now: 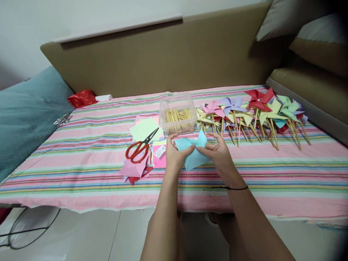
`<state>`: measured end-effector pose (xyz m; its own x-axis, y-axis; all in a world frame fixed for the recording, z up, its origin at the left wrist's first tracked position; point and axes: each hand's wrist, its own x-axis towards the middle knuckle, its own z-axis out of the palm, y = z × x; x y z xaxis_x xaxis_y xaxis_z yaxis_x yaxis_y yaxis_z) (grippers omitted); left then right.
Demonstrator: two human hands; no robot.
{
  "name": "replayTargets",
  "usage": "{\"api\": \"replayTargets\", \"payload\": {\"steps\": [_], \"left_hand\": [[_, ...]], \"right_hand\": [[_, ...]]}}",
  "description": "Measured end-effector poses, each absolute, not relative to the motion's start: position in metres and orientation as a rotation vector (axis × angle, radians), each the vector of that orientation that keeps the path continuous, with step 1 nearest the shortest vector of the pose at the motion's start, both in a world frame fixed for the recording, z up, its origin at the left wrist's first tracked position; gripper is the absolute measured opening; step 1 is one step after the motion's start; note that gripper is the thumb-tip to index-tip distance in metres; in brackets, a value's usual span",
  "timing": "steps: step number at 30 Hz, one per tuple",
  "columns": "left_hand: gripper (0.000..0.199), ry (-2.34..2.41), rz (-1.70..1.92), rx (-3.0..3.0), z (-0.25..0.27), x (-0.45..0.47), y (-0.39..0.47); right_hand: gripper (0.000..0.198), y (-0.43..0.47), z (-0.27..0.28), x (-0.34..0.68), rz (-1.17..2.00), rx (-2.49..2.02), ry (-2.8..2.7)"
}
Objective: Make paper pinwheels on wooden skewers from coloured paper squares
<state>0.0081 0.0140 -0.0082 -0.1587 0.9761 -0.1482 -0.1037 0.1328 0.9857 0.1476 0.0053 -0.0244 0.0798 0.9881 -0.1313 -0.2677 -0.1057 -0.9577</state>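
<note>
Both my hands hold a light blue paper pinwheel [193, 160] above the striped cloth, its points partly folded in toward the middle. My left hand [174, 154] grips its left side, thumb pressed near the centre. From the right, my right hand [217, 150] pinches it the same way, with the thumb close to the other thumb. Fingers behind the paper are partly hidden. Left of my hands lie scissors [141, 146] with red handles, resting on pale green paper sheets [145, 127]. Cut pink paper pieces [134, 168] lie below the handles.
A clear plastic box [178, 99] of thin wooden sticks [178, 116] stands behind my hands. Finished pinwheels [259, 99] on sticks are heaped at the right. A red plastic bag [82, 98] and a white roll [103, 98] sit far left. Striped cloth [81, 145] covers the surface.
</note>
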Motion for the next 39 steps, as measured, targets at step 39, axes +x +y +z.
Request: {"api": "replayTargets", "payload": {"steps": [39], "left_hand": [[0.037,0.941,1.396,0.970,-0.0015,0.0064,0.0123]], "right_hand": [[0.077,0.0076,-0.0210,0.1489,1.186,-1.228,-0.616]]}}
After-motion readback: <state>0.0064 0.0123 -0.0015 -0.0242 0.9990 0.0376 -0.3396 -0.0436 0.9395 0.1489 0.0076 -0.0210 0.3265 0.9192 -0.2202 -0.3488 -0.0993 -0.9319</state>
